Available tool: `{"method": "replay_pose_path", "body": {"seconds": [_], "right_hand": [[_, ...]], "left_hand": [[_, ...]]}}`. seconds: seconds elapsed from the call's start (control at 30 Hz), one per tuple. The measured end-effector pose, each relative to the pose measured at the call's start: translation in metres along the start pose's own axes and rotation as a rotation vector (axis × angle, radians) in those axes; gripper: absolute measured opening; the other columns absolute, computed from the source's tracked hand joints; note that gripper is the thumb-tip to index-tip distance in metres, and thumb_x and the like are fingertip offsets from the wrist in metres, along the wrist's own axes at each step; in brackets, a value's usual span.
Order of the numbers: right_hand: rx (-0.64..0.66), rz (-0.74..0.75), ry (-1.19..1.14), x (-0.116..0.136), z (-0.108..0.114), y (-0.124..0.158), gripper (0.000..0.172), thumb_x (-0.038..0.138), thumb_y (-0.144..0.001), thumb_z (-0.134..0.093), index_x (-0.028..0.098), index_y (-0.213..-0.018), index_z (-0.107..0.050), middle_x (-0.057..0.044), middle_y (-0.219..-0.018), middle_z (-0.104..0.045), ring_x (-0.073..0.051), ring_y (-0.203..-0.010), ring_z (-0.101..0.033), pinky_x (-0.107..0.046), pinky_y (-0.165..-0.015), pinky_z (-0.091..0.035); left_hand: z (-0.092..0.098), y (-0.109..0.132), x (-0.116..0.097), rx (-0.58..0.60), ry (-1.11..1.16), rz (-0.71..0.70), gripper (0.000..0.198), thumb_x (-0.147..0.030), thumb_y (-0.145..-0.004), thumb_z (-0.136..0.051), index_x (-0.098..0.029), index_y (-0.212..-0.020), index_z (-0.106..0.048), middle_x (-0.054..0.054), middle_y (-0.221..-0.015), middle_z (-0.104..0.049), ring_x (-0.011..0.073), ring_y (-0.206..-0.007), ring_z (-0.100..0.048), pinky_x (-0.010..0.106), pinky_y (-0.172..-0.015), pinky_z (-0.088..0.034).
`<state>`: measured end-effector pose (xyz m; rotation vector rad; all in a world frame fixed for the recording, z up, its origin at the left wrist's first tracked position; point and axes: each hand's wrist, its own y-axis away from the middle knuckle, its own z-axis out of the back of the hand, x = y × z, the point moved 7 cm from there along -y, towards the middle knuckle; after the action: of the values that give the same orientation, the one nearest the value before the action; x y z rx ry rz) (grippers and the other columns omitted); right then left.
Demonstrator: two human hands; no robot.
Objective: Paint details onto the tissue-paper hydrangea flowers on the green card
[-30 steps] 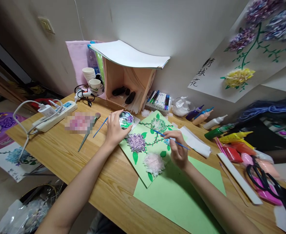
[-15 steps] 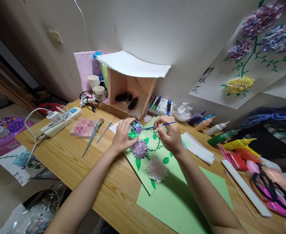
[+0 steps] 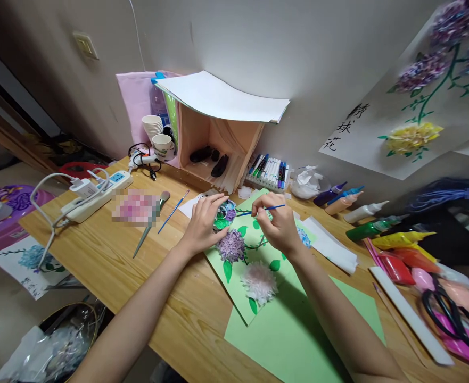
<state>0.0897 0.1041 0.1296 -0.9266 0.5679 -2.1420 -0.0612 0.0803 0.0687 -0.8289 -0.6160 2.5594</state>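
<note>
My left hand (image 3: 203, 222) is closed round the side of a small paint palette (image 3: 223, 217) with green, purple and dark paint in its wells. My right hand (image 3: 277, 222) pinches a thin blue paintbrush (image 3: 245, 214), its tip at the palette's right edge. Below both hands lies a light green sheet (image 3: 234, 295) with painted green leaves and stems. Raised on that sheet are a purple flower (image 3: 231, 245) and a pale pink flower (image 3: 259, 283). A small blue flower (image 3: 304, 238) shows partly behind my right wrist.
To the left lie another paintbrush (image 3: 173, 211), a large brush (image 3: 148, 231) and a power strip (image 3: 98, 197). A wooden box (image 3: 196, 130) and a marker set (image 3: 272, 173) stand at the back. Paint bottles (image 3: 372, 231) and black scissors (image 3: 445, 314) are on the right.
The view has shifted slightly, moving the wall picture and right-side items further right. Both hands keep their hold, and the brush tip stays by the palette's edge.
</note>
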Motion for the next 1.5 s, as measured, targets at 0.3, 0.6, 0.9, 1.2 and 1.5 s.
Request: {"method": "replay_pose_path", "body": {"seconds": [0.3,0.6,0.9,1.2,1.5], "right_hand": [[0.070,-0.062,-0.067,-0.011,0.000,-0.001,0.020,0.020,-0.087,-0.039,0.022,-0.072,-0.053,-0.001,-0.070,-0.061,-0.019,-0.071,-0.053,-0.036,-0.072,-0.036],[0.115,-0.045,-0.110,-0.022,0.010,-0.005,0.018,0.024,-0.086,-0.040,0.022,-0.078,-0.057,-0.003,-0.078,-0.063,-0.020,-0.077,-0.053,-0.038,-0.076,-0.038],[-0.007,-0.207,-0.328,-0.041,0.012,-0.002,0.020,0.027,-0.090,-0.042,0.021,-0.080,-0.058,-0.002,-0.076,-0.061,-0.017,-0.072,-0.058,-0.034,-0.071,-0.043],[0.313,-0.136,-0.189,-0.028,-0.019,0.004,0.020,0.019,-0.088,-0.042,0.019,-0.074,-0.056,-0.001,-0.068,-0.062,-0.014,-0.064,-0.057,-0.028,-0.064,-0.042],[0.328,-0.112,-0.133,-0.031,-0.026,0.006,0.019,0.019,-0.087,-0.041,0.019,-0.075,-0.056,-0.002,-0.072,-0.062,-0.016,-0.070,-0.057,-0.029,-0.069,-0.041]], "left_hand": [[0.001,0.000,0.004,-0.020,-0.033,0.034,0.068,-0.026,-0.075,-0.065,-0.022,-0.137,-0.036,0.011,-0.137,-0.047,0.0280,-0.124,-0.043,0.043,-0.103,-0.033],[0.004,-0.001,0.005,-0.041,-0.047,0.053,0.067,-0.027,-0.074,-0.065,-0.021,-0.135,-0.037,0.011,-0.135,-0.048,0.0278,-0.125,-0.042,0.042,-0.104,-0.032],[0.006,0.003,0.031,-0.136,-0.115,0.307,0.062,-0.028,-0.072,-0.070,-0.019,-0.128,-0.045,0.011,-0.127,-0.053,0.0297,-0.119,-0.046,0.045,-0.102,-0.036],[0.012,0.007,0.045,-0.220,-0.097,0.433,0.061,-0.029,-0.070,-0.073,-0.018,-0.124,-0.048,0.012,-0.124,-0.055,0.0297,-0.117,-0.048,0.044,-0.101,-0.038],[0.012,0.007,0.044,-0.230,-0.082,0.439,0.061,-0.029,-0.069,-0.074,-0.018,-0.123,-0.049,0.011,-0.123,-0.055,0.0292,-0.116,-0.049,0.043,-0.100,-0.039]]}}
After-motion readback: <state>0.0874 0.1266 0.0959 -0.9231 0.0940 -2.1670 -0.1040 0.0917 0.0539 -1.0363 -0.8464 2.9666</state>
